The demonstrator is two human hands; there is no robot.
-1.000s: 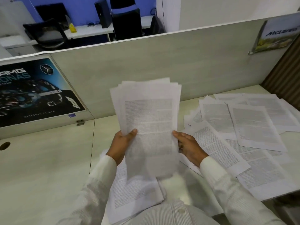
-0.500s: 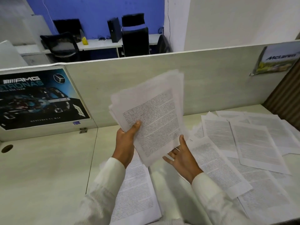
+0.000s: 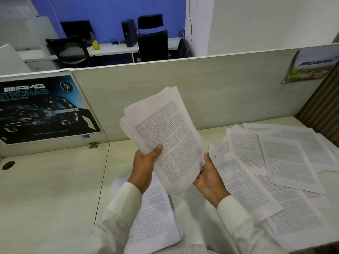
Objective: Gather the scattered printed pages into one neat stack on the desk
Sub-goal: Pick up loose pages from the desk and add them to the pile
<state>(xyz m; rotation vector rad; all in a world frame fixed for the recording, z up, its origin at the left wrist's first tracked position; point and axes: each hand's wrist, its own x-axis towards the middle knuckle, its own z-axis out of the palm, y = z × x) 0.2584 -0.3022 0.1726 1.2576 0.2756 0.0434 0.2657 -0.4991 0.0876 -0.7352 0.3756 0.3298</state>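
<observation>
My left hand (image 3: 145, 165) grips a sheaf of printed pages (image 3: 165, 132) by its lower left edge, thumb on top, holding it tilted above the desk (image 3: 51, 189). My right hand (image 3: 209, 178) lies palm up under the sheaf's lower right corner, fingers straight, thumb against the paper's edge. Several loose printed pages (image 3: 286, 162) lie scattered and overlapping on the right half of the desk. Another small pile of pages (image 3: 152, 213) rests flat on the desk below the sheaf, near the front edge.
A pale partition wall (image 3: 220, 92) closes the back of the desk, with a car poster (image 3: 42, 107) at left and a McLaren picture (image 3: 311, 65) at right. A cable hole (image 3: 8, 165) sits at far left. Beyond the partition stand office chairs.
The sheaf has gone from upright and held on both sides to tilted leftward. My right hand let go of its side and now lies open under the lower corner.
</observation>
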